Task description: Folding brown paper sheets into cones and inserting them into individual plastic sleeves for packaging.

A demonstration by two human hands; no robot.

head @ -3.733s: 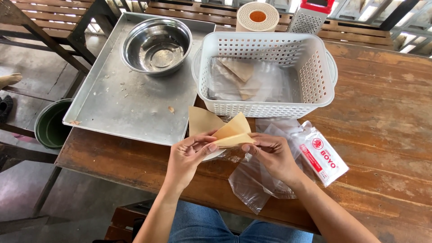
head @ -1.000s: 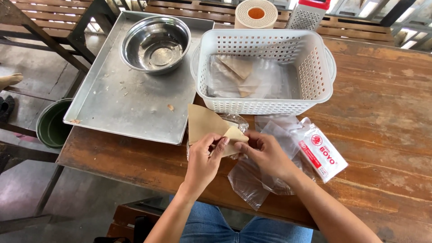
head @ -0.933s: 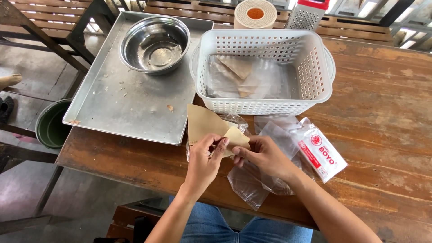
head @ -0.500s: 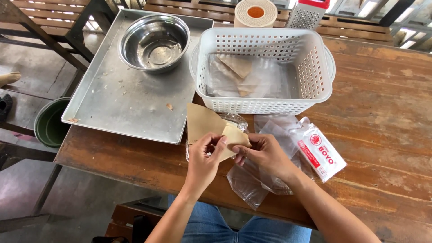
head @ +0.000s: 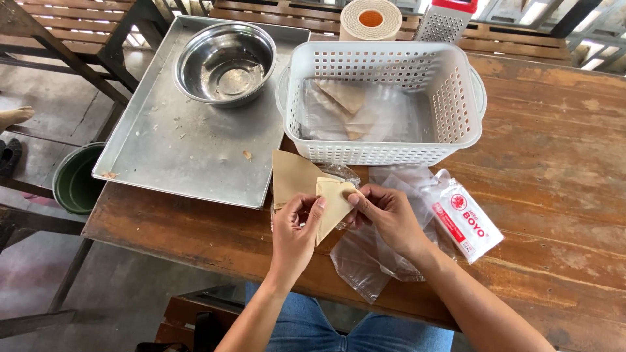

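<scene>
My left hand (head: pixel 295 228) and my right hand (head: pixel 385 215) both pinch a thin tan triangular piece (head: pixel 332 202) held just above the wooden table (head: pixel 554 195). Behind it lies a larger brown triangular sheet (head: pixel 291 175) on crumpled clear plastic. Under my right hand lie clear plastic bags (head: pixel 365 257), and a sealed packet with a red and white label (head: pixel 464 218) lies to the right. A white perforated basket (head: pixel 381 98) beyond my hands holds bagged tan triangles (head: pixel 342 107).
A metal tray (head: pixel 182 137) at the left carries a steel bowl (head: pixel 225 62) and crumbs. A roll of tape (head: pixel 372 19) and a box grater (head: pixel 447 23) stand behind the basket. A green bucket (head: pixel 72 182) sits on the floor at the left.
The tan piece was held up flat between both hands, then lowered toward the table. In the last half second it has been turned so more of its face shows.
</scene>
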